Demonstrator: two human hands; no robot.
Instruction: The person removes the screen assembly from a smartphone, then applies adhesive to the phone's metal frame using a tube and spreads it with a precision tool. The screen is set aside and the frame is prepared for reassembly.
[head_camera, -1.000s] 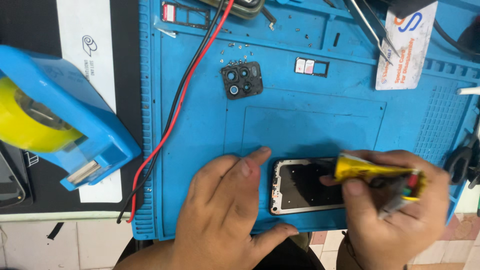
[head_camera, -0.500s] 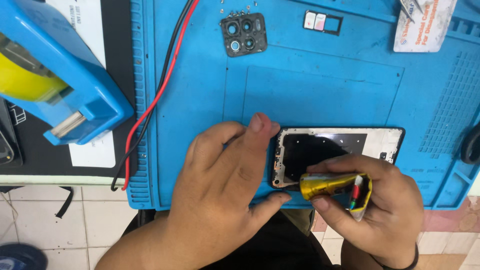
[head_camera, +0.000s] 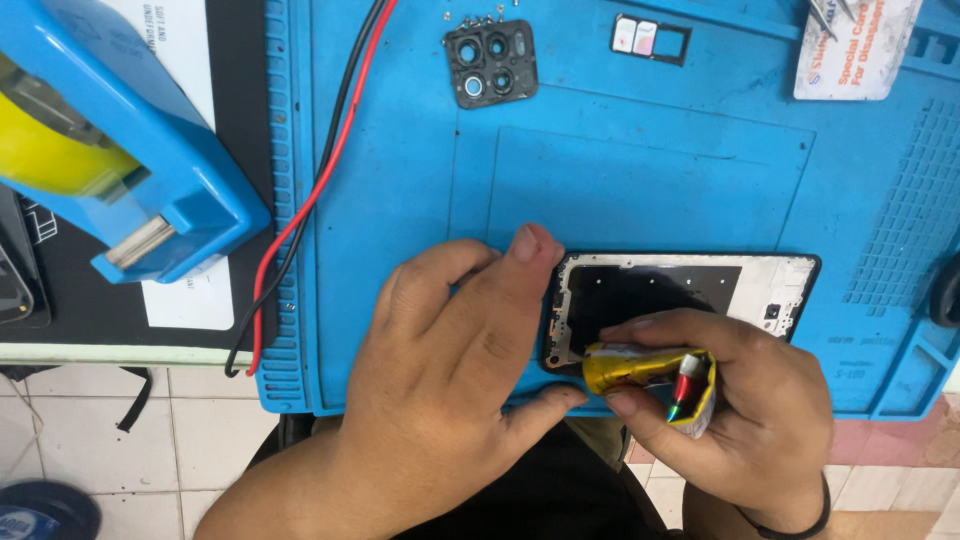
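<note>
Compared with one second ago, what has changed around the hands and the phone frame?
The right hand brought the yellow tube down from the phone frame's upper edge to its lower left corner. The left hand shifted a little, its thumb now under the frame's near edge, its fingers at the left end. Much of the apparent shift is the camera moving. The mat, camera cover and cables stayed put.

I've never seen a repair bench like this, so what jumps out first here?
The two hands low in the middle: the left hand steadies the end of a black phone frame lying on the blue mat, while the right hand holds a crumpled yellow tube over it. Up top sit a black camera module and a small tray; a big blue tape dispenser fills the left.
</note>
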